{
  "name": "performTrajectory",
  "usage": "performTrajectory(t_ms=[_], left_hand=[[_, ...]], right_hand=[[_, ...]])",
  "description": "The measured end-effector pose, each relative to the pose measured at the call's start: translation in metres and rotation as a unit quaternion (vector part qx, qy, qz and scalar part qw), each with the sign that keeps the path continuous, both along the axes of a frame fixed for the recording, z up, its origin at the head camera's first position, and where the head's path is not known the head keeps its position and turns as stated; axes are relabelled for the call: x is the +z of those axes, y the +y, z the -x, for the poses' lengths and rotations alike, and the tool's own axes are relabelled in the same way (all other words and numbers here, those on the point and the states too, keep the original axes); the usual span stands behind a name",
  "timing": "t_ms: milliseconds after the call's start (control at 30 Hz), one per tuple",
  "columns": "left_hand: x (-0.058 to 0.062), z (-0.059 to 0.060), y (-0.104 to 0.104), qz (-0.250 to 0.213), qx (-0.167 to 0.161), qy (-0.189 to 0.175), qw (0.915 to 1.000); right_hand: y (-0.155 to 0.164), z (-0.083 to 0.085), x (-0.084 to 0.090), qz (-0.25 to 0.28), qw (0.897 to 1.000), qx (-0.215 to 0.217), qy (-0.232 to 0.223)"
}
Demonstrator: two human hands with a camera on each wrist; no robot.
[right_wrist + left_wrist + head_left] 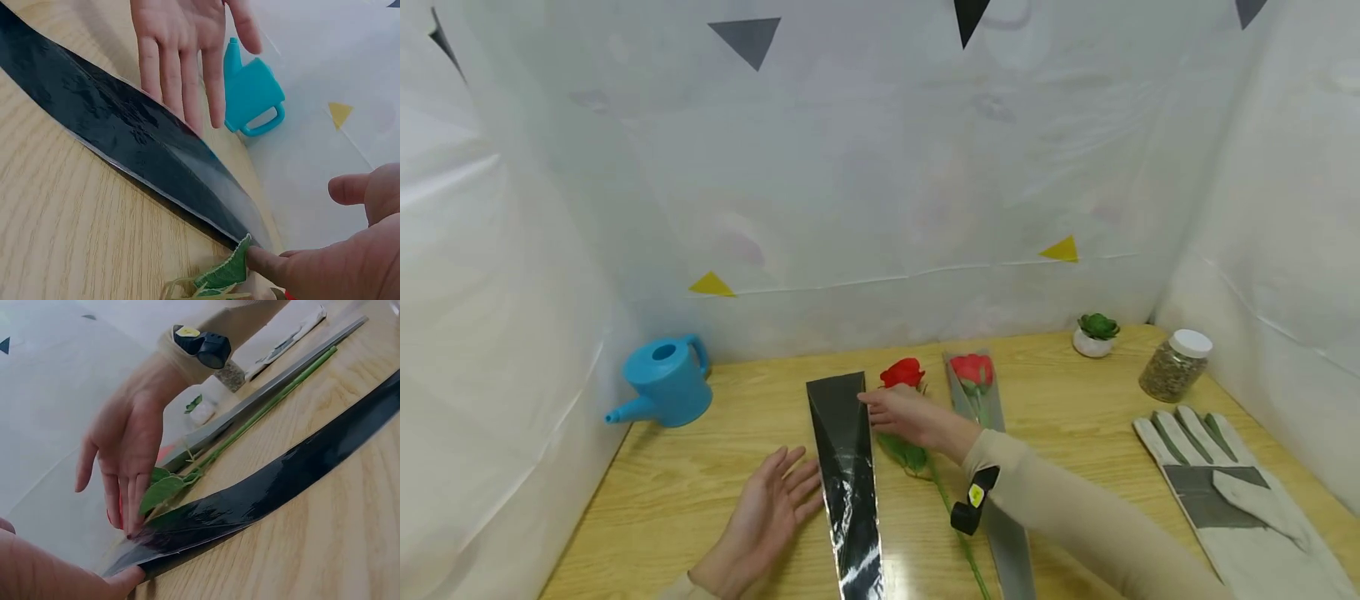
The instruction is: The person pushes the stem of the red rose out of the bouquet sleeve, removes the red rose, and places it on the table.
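A long black flower sleeve (846, 467) lies flat on the wooden table (685, 483), wide end away from me. My left hand (771, 504) lies open beside it, fingertips (181, 94) at its left edge. My right hand (906, 417) reaches across a loose red rose (902, 372), and its straight fingers (128, 506) touch the sleeve's right edge near the wide end. The rose's green stem (269, 400) and leaf (225, 272) lie just right of the sleeve (269, 487). Neither hand grips anything.
A second red rose (973, 369) lies in a grey sleeve further right. A blue watering can (666, 385) stands at the back left. A small potted succulent (1095, 335), a white-lidded jar (1174, 367) and grey work gloves (1225, 492) are at the right. White sheeting walls the table.
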State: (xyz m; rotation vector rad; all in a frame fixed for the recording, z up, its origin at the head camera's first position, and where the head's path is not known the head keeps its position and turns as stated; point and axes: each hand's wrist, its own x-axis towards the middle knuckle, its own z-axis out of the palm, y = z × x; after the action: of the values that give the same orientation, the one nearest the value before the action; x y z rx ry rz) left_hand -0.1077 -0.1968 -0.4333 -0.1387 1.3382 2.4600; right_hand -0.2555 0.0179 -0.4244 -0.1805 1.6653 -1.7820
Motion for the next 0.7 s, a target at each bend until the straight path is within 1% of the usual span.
performTrajectory(t_ms=[67, 133, 200, 267, 333, 400, 467, 533, 600, 667, 700], left_hand=[[0.0, 0.001, -0.001, 0.006, 0.002, 0.001, 1.0], [0.001, 0.002, -0.003, 0.01, 0.005, 0.004, 0.9999], [0.001, 0.003, -0.005, 0.012, 0.008, 0.007, 0.9999], [0.003, 0.003, -0.007, 0.012, 0.014, 0.008, 0.9998], [0.004, 0.003, -0.008, 0.014, 0.02, 0.01, 0.9997], [0.005, 0.004, -0.008, 0.017, 0.029, 0.011, 0.9994], [0.005, 0.004, -0.009, 0.025, 0.042, 0.012, 0.9987], [0.006, 0.004, -0.008, 0.038, 0.056, 0.011, 0.9976], [0.007, 0.003, -0.008, 0.048, 0.068, 0.007, 0.9965], [0.008, 0.003, -0.008, 0.054, 0.067, 0.003, 0.9963], [0.008, 0.003, -0.008, 0.056, 0.061, 0.002, 0.9966]], right_hand=[[0.0, -0.003, 0.003, 0.003, 1.0, -0.005, 0.005], [0.003, -0.007, 0.008, 0.021, 1.0, -0.002, 0.003], [0.007, -0.01, 0.016, 0.038, 0.999, 0.0, -0.008], [0.014, -0.013, 0.026, 0.055, 0.998, 0.009, -0.008], [0.023, -0.012, 0.036, 0.07, 0.998, 0.001, -0.005], [0.036, -0.008, 0.045, 0.077, 0.997, -0.015, 0.012], [0.054, -0.001, 0.051, 0.079, 0.996, -0.035, 0.033], [0.073, 0.007, 0.053, 0.057, 0.995, -0.059, 0.057], [0.093, 0.015, 0.051, 0.02, 0.993, -0.084, 0.082], [0.111, 0.022, 0.046, -0.042, 0.987, -0.102, 0.115], [0.119, 0.025, 0.042, -0.079, 0.982, -0.109, 0.135]])
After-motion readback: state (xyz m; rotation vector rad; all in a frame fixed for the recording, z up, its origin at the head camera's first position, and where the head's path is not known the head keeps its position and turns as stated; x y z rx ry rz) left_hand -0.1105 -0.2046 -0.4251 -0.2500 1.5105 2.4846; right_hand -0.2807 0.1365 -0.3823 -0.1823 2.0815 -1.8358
